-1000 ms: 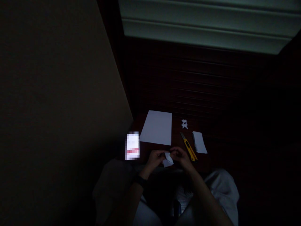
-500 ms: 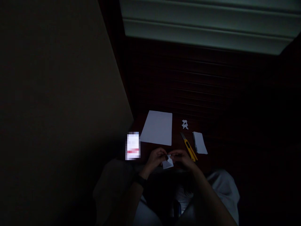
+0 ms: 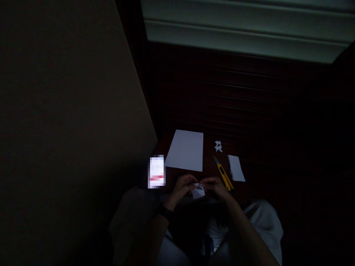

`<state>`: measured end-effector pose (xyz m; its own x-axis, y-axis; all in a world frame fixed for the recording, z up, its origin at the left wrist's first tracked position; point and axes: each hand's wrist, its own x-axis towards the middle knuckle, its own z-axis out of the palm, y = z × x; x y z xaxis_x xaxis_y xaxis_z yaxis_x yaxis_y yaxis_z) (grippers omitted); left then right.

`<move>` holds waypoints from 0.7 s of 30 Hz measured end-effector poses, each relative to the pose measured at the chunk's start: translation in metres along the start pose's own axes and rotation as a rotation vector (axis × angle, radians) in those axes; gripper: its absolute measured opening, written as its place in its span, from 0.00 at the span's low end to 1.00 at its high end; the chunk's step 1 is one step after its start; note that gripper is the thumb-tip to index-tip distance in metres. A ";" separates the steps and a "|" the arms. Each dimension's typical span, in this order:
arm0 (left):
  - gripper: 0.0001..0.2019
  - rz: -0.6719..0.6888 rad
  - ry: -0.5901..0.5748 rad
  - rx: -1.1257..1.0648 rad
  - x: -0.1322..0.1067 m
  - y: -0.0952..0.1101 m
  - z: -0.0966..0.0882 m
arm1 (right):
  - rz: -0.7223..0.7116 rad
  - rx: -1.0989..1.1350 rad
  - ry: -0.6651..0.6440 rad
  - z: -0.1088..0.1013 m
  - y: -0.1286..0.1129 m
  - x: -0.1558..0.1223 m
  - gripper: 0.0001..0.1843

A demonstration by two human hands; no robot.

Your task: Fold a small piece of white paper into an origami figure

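Between my hands is a small folded piece of white paper (image 3: 198, 193), near the front edge of the dark table. My left hand (image 3: 185, 184), with a dark band on its wrist, pinches the paper's upper left side. On the upper right side, my right hand (image 3: 215, 185) grips it with bent fingers. The fingertips of both hands nearly meet at the paper's top, where a fold stands a little raised. Just right of my right hand lies a yellow utility knife (image 3: 224, 176), its blade pointing away from me.
A large white sheet (image 3: 186, 150) lies beyond my hands. Small paper scraps (image 3: 218, 146) sit at the back right, and a stack of white paper (image 3: 236, 168) is right of the knife. A bright, blurred-out screen (image 3: 156, 171) stands left. A wall (image 3: 83, 92) rises on the left.
The fold at the top of the small paper has shifted a little, showing a shaded opening between my fingertips. Both hands stay in nearly the same place.
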<state>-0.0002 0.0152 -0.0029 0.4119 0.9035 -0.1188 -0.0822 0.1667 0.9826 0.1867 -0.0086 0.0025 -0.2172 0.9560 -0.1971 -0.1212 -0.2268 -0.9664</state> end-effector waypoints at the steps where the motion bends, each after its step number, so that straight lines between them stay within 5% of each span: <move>1: 0.13 -0.002 -0.004 -0.002 0.000 0.001 0.000 | -0.010 0.003 0.012 -0.001 0.001 0.001 0.12; 21: 0.13 0.035 0.181 0.037 0.004 -0.011 0.004 | -0.107 -0.162 0.153 0.013 0.001 0.002 0.16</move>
<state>0.0061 0.0158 -0.0134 0.2386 0.9654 -0.1052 -0.0589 0.1225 0.9907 0.1736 -0.0089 0.0036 -0.0609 0.9928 -0.1030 0.0241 -0.1017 -0.9945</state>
